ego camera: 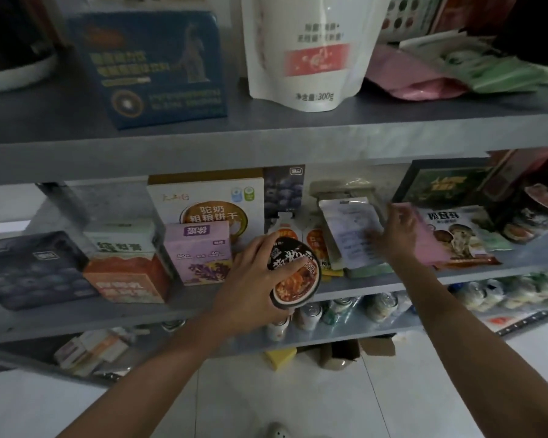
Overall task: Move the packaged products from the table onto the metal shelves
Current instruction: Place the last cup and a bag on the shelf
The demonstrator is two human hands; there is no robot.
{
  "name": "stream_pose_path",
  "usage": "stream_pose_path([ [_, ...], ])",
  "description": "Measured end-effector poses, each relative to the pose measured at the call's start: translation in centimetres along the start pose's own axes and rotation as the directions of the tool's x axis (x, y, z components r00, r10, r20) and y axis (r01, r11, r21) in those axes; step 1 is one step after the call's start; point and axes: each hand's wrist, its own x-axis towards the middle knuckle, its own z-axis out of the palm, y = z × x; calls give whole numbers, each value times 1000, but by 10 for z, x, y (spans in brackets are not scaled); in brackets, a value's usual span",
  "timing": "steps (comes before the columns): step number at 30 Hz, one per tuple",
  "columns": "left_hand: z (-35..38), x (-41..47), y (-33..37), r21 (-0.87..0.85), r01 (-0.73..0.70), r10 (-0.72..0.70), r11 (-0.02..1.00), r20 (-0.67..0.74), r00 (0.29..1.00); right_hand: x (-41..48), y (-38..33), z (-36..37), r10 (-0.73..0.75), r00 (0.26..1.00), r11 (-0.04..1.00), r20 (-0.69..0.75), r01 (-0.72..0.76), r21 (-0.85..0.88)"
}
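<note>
1. Your left hand (250, 279) grips the bowl (295, 276), fingers over its lid.
2. It looks light and stiff; hold the rim, not the thin lid.
3. The shelf (108, 320) edge sits just under it.
4. Your right hand (396, 232) is by a pink pack (431, 245); its grip is too blurry to tell.

Both bare forearms reach forward. The left hand (253, 279) curls its fingers round a bowl (291, 289); the right hand (396, 235), blurred, shows loosely spread fingers.
</note>
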Motion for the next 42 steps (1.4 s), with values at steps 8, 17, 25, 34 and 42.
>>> stream_pose_path([
  [8,5,-1,0,11,39,-39,999,-11,999,-12,2,40,-353,920,863,172,391,-320],
  [17,-2,-40,-8,-44,36,-39,998,-79,996,-13,-8,34,-283,938,812,200,345,-470],
  [25,-13,-110,-48,-65,128,-127,990,12,992,-107,-48,76,-570,819,759,-65,494,-423],
  [34,-56,-221,-143,-17,160,-161,987,-107,981,-215,-190,121,-802,506,584,-318,774,-242],
  [42,-88,-291,-227,92,263,-242,960,-197,950,-246,-343,159,-918,352,387,-183,896,-219],
])
